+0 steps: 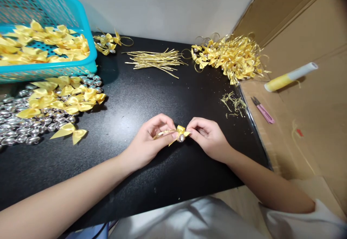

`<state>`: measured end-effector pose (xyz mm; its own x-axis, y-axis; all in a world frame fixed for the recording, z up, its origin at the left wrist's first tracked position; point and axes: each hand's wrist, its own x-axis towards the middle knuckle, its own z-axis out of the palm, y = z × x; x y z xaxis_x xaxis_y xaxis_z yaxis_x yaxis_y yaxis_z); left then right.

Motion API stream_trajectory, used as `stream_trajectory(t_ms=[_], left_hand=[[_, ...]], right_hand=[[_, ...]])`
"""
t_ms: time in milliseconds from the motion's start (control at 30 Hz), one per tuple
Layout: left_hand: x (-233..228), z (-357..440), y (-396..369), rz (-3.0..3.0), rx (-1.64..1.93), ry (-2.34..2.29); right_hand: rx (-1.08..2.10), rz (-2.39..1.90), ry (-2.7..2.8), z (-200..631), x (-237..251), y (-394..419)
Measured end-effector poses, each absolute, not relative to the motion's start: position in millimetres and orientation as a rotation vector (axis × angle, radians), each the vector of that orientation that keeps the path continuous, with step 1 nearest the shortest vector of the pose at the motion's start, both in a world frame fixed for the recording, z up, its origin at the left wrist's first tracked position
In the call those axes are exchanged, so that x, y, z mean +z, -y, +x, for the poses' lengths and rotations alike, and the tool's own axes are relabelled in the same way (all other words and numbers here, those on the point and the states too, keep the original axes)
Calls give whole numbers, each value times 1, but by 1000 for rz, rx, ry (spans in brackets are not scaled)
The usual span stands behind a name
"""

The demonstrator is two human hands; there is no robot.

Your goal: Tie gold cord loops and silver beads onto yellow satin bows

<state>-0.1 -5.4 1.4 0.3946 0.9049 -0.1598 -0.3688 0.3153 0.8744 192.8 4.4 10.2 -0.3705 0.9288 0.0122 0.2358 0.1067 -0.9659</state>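
Between my two hands, just above the black table, is a yellow ribbon bow (181,128) with a silver bead (181,137) at its middle. My left hand (154,136) is closed, thumb and fingers pinching the bow's left side; a thin gold tie shows beside these fingers. With thumb and forefinger, my right hand (207,136) pinches the bow's right end. The fingertips cover part of the bow. A loose yellow bow (71,132) lies to the left, beside a heap of silver beads (32,127) with more yellow bows on top.
A turquoise basket (90,33) of bows stands back left. Gold twist ties (154,61) lie at the back, near a pile of tied bows (233,56). On the right are gold scraps (233,103), pink-handled thread snips (262,110) and a tube (291,77) on cardboard. A wall rises behind.
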Motion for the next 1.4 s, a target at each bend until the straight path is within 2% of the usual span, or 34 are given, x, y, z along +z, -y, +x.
stream_trajectory(t_ms=[1400], left_hand=[[12, 1, 3, 903, 817, -879]], right_hand=[[1158, -1102, 1790, 188, 12, 0]])
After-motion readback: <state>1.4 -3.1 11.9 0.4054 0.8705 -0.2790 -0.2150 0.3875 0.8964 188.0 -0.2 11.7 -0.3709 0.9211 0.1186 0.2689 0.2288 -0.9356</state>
